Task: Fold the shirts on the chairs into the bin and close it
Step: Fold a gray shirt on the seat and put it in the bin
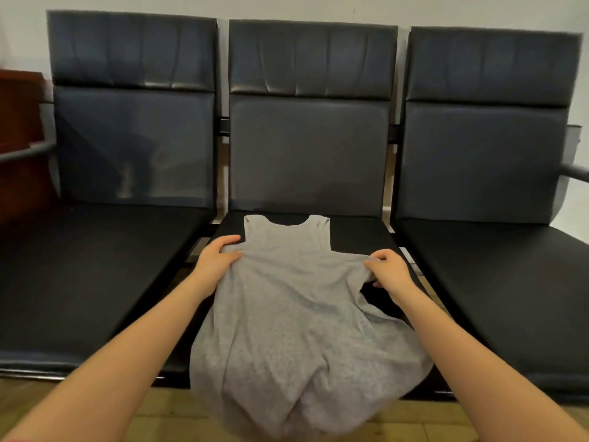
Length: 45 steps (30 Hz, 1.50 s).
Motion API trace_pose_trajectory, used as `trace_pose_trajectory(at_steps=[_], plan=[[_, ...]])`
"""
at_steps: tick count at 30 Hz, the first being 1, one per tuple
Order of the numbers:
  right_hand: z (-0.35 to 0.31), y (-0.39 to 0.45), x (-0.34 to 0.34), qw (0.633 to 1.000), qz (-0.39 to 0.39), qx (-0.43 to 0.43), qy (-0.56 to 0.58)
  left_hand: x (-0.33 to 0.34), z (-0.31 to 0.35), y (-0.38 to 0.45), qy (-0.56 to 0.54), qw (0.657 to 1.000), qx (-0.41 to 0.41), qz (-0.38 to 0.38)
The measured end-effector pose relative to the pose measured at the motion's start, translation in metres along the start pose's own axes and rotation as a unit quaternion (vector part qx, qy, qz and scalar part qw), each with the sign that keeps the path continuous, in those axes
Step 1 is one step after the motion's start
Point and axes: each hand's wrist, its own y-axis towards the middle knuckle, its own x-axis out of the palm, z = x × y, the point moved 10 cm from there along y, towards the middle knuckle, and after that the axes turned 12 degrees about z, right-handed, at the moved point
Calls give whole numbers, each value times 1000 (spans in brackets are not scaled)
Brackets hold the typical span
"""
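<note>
**A:** Closest to the camera, what did we have?

**B:** The hem of the grey sleeveless shirt (287, 330) spilled over the front edge of the middle seat (360, 237) and hung down in front of the wooden floor (111, 406). Both bare forearms reached in from the bottom corners.

**A:** And the hands?

**B:** The left hand (216, 258) had its grip on the shirt's left side just below the armhole, fingers curled over a bunched fold of cloth. The right hand (389, 271) pinched the right edge and pulled it outward, thumb on top, fingers tucked under the fabric.

**A:** So both closed on the cloth?

**B:** Both, yes. Beyond them the neckline and two shoulder straps lay flat on the black cushion, pointing at the backrest.

**A:** Further back?

**B:** Three dark padded chairs joined in a row, the left seat (95, 266) and the right seat (510, 282) flanking the middle one. A pale wall (287, 8) stood behind, and a reddish-brown piece of furniture (19, 129) showed at the far left.
</note>
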Motion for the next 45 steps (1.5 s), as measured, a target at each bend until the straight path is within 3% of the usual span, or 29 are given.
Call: trace_pose_trajectory(at_steps=[4,7,11,15,20,24,29,34,38,42,44,45], plan=[[9,25,-5,995,32,54,72,-13,5,15,82,994,71,10],[5,43,-7,992,64,61,88,-24,19,24,205,961,168,85],[1,53,-4,992,94,32,73,-22,21,33,262,931,222,125],[0,49,16,995,24,-37,-87,-2,-6,39,317,933,160,56],[-12,31,12,981,-36,-81,-175,-18,-7,23,297,947,101,70],[-2,-2,-11,964,-78,-88,-239,-32,-10,-13,360,928,84,40],[0,-67,-28,917,-174,-187,-307,-30,-2,-65,433,896,90,-30],[-1,-102,-40,914,-203,-214,-279,-35,5,-106,400,908,95,-84],[-7,-116,-57,955,-170,-191,-150,-31,15,-139,353,917,138,-122],[-42,-122,-88,981,-120,-126,83,-45,50,-141,75,992,85,-53],[-59,-130,-97,975,-143,-86,148,-61,66,-131,-50,998,42,7],[-65,-133,-101,971,-154,-68,168,-70,72,-126,-61,997,38,38]])
